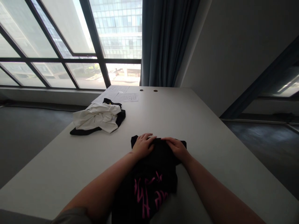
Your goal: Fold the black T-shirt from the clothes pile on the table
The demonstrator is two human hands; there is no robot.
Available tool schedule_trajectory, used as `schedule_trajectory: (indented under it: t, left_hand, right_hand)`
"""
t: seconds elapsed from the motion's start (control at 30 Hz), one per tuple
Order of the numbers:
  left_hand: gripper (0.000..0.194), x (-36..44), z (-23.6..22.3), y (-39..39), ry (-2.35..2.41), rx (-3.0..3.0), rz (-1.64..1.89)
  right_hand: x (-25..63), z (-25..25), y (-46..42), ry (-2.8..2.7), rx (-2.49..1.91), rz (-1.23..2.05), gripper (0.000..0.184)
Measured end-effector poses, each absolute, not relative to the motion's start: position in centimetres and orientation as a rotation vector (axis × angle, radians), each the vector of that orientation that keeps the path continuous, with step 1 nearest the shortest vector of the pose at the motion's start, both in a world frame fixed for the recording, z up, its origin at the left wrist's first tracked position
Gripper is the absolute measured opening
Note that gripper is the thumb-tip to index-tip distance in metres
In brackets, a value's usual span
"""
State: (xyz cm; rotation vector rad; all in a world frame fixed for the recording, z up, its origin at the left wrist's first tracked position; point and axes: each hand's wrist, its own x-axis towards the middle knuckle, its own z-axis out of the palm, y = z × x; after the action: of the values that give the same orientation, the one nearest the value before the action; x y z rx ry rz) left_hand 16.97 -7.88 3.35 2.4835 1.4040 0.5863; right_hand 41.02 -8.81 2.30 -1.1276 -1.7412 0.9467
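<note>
A black T-shirt (149, 168) with pink lettering lies at the near side of the white table, its lower part running out of the bottom of the view. My left hand (143, 145) rests on its far left part, fingers spread out over the cloth. At the far right edge, my right hand (177, 148) has its fingers closed together on the fabric; the thumb is mostly hidden. Short flaps of black cloth stick out beyond both hands.
Toward the back left of the table (168, 115) lies a crumpled pile with a white garment (98, 116) over black cloth (85, 131). Printed papers (126, 97) sit behind it, near two round holes in the tabletop. Windows and a blue curtain (163, 43) stand beyond.
</note>
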Motion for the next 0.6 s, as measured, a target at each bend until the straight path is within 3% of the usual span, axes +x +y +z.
schedule_trajectory:
  t: [0.13,0.3,0.6]
  left_hand:
    - [0.029,16.1,3.3,-7.7,1.193,2.457,0.540]
    - [0.021,15.4,3.1,-8.1,1.289,2.354,0.548]
    - [0.024,12.8,4.4,-7.3,1.642,2.437,0.790]
  right_hand:
    - [41.3,2.3,-9.0,-1.660,-1.173,0.907,0.029]
    - [41.1,2.0,-9.2,-1.672,-1.221,0.808,0.033]
    - [41.8,2.0,-8.8,-2.099,-1.279,0.218,0.019]
